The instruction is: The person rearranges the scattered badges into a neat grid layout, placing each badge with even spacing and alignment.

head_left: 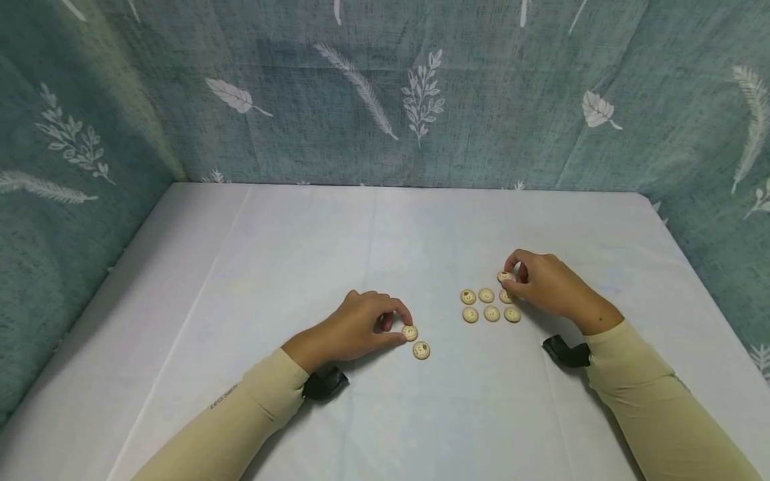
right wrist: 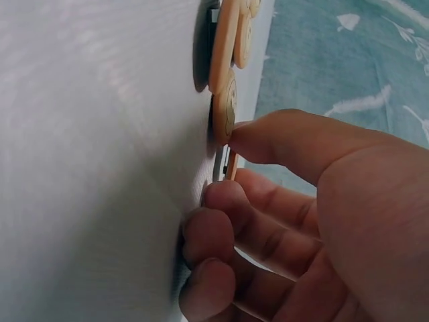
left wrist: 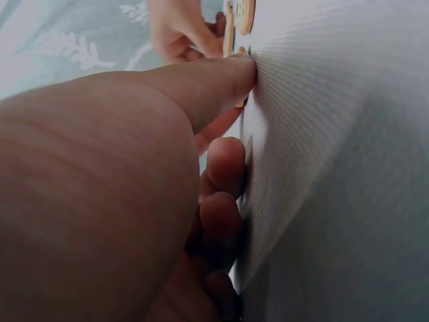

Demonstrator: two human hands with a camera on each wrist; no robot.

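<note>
Several small round wooden discs printed with little cartoon faces lie on the white cloth in the head view. My left hand (head_left: 359,329) pinches one disc (head_left: 410,333) between thumb and index finger, low on the cloth. Just below it rests a second disc (head_left: 422,350), apart from the fingers. To the right, my right hand (head_left: 549,283) pinches another disc (head_left: 503,276) above two short rows of discs (head_left: 491,314). In the right wrist view, its thumb (right wrist: 258,141) touches the edge of a disc (right wrist: 224,111). The left thumb mostly hides the left disc in the left wrist view.
A white cloth (head_left: 252,280) covers the table. Green fabric with white leaf prints (head_left: 481,120) hangs behind and along both sides. Dark wrist straps (head_left: 325,383) sit under both beige sleeves (head_left: 240,407).
</note>
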